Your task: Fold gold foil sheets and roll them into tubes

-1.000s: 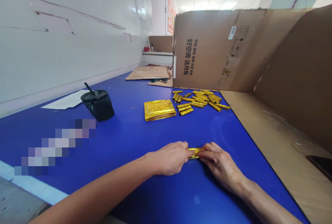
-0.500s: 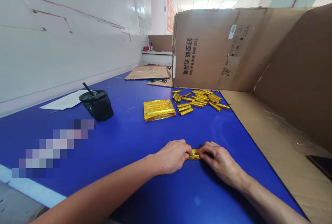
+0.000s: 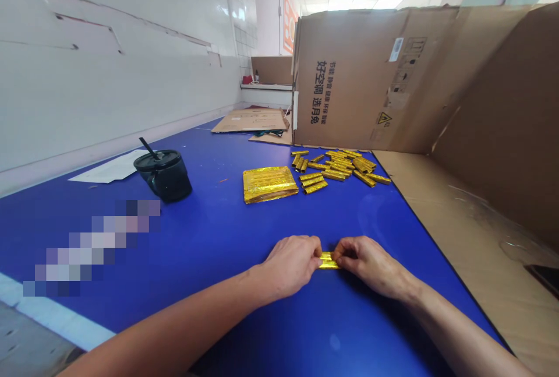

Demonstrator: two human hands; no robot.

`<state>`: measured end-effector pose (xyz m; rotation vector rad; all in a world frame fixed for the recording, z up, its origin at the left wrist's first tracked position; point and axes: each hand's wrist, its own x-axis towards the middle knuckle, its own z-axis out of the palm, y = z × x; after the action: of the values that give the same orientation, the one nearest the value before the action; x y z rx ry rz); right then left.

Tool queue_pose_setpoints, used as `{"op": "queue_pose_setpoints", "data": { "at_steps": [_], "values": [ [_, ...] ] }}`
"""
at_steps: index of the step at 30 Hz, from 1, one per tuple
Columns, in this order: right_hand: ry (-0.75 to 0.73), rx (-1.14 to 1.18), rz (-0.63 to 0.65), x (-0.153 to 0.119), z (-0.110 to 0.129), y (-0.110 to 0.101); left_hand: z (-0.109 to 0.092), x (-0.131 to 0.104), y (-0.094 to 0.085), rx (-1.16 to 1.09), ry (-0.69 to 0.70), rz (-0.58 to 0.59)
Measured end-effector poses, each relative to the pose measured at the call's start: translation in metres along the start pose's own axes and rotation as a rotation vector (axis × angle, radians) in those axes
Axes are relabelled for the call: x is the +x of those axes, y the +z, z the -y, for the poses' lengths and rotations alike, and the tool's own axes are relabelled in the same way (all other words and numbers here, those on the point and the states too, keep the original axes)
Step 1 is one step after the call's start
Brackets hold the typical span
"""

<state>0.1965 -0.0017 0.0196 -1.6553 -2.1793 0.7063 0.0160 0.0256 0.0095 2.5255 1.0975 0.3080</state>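
Gold foil (image 3: 328, 260) is in both hands (image 3: 297, 261), straw (image 3: 149, 148) in lidded mug (image 3: 169, 180).

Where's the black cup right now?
In the head view, the black cup stands at the left on the blue table, beside the white paper.

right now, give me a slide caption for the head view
Two bare hands, left and right, pinch a gold foil strip on a blue table.
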Motion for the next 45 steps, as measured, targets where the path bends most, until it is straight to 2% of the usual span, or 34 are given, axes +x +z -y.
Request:
{"op": "queue_pose_setpoints", "data": {
  "at_steps": [7,16,26,29,32,36,45],
  "values": [
    [0.027,-0.048,-0.004,0.004,0.005,-0.001,-0.003,0.001,-0.002,0.162,-0.065,0.035],
    [0.058,-0.087,-0.008,0.005,0.006,0.000,-0.003,0.004,-0.001,0.217,-0.155,0.028],
    [0.081,-0.101,-0.027,0.003,0.001,0.001,-0.014,-0.002,-0.003,0.279,-0.155,0.064],
    [0.087,-0.141,-0.041,0.002,0.000,0.002,-0.015,-0.005,0.002,0.307,-0.100,0.014],
    [0.091,-0.165,-0.048,0.002,0.000,0.002,-0.013,-0.007,0.007,0.325,0.018,-0.056],
    [0.096,-0.159,-0.022,0.004,-0.002,-0.002,-0.011,-0.009,0.010,0.356,0.163,-0.063],
    [0.070,-0.153,0.020,0.007,-0.007,-0.005,-0.017,-0.022,0.015,0.528,0.387,-0.080]
  ]
}}
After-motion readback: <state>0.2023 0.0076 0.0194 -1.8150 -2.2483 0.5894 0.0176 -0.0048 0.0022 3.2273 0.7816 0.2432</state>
